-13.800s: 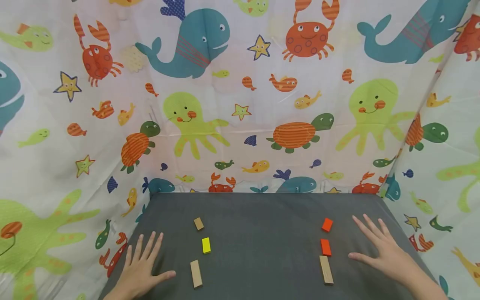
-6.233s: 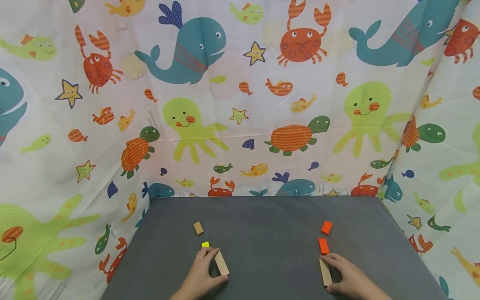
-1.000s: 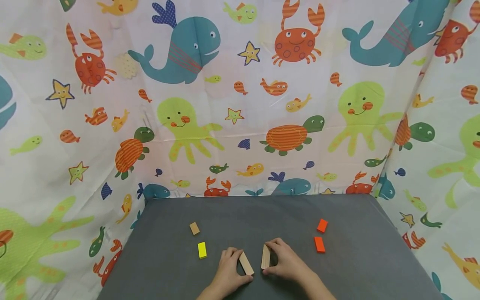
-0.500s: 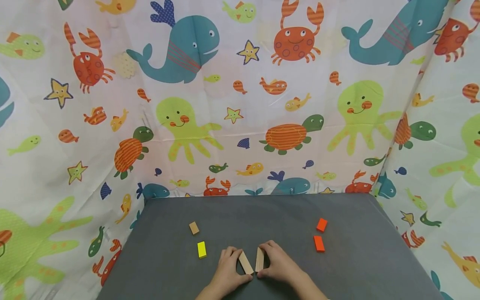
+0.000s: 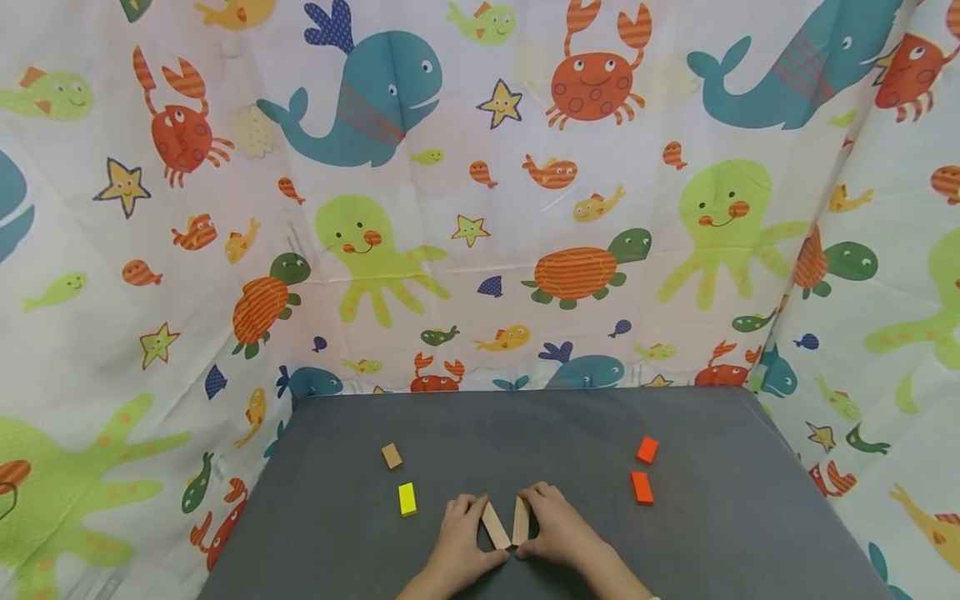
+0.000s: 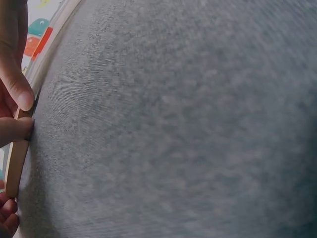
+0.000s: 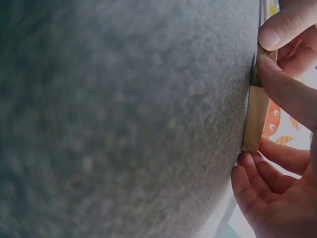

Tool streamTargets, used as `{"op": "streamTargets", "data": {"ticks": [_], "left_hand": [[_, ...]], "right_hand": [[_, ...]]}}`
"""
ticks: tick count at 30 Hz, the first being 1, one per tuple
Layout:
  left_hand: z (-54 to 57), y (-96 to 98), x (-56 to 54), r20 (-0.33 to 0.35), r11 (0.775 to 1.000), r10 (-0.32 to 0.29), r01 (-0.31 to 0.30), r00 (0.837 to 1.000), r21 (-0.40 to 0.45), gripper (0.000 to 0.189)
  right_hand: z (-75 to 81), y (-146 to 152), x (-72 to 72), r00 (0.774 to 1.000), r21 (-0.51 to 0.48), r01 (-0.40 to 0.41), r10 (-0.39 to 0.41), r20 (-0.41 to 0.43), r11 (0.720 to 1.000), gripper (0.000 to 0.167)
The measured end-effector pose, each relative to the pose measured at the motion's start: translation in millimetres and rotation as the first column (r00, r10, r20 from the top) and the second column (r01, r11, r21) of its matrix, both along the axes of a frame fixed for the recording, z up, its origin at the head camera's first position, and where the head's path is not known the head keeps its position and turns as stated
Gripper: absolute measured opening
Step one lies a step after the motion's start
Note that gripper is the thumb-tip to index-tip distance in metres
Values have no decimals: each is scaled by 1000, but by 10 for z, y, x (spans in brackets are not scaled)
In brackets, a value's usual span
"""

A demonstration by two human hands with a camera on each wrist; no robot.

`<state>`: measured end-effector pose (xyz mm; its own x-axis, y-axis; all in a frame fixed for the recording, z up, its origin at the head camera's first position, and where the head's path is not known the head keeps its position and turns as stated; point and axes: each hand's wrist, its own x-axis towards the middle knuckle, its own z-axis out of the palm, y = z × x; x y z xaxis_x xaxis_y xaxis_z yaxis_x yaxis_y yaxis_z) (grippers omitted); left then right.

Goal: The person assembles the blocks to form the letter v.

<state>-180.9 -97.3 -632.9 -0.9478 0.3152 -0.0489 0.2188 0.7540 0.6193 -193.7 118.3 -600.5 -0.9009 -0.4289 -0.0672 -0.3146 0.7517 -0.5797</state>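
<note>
My left hand pinches a long plain wooden block lengthwise, thumb at its near end and fingers at the far end. A similar wooden block is held the same way by my right hand. Both blocks lie at the middle of the table's front part, forming a narrow V. Their near ends almost meet; I cannot tell whether they touch. In the left wrist view, the left block shows low at the left edge. The right wrist view has the right block between thumb and fingers.
On the grey table, a small wooden block and a yellow block lie left of the hands. Two red-orange blocks, a farther one and a nearer one, lie to the right. A sea-animal curtain surrounds the table.
Earliest, both hands lay spread beside the blocks. Since then each has gripped a long wooden block and brought it inward. In the last second the right one slid left, narrowing the gap.
</note>
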Motion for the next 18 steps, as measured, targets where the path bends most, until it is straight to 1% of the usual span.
{"op": "streamTargets", "data": {"ticks": [3,6,10,13,15,18], "left_hand": [[-4,-2,29,-23,1000,-25,25,999,-2,99],[-2,7,73,-39,999,-40,40,998,-3,101],[24,38,157,-41,999,-51,51,998,-7,94],[50,68,229,-19,996,-84,83,996,-40,89],[50,79,280,-5,992,-107,106,994,-68,87],[25,90,343,-10,985,-136,134,991,-104,84]], "right_hand": [[-11,4,5,1000,-6,-7,7,11,1000,84],[-1,15,11,1000,-17,-13,13,21,1000,91],[35,21,20,999,-28,-15,17,48,999,99],[65,35,29,997,-46,-15,18,70,999,101],[84,52,38,997,-58,-17,21,77,998,100],[114,91,45,995,-67,-21,28,96,997,94]]}}
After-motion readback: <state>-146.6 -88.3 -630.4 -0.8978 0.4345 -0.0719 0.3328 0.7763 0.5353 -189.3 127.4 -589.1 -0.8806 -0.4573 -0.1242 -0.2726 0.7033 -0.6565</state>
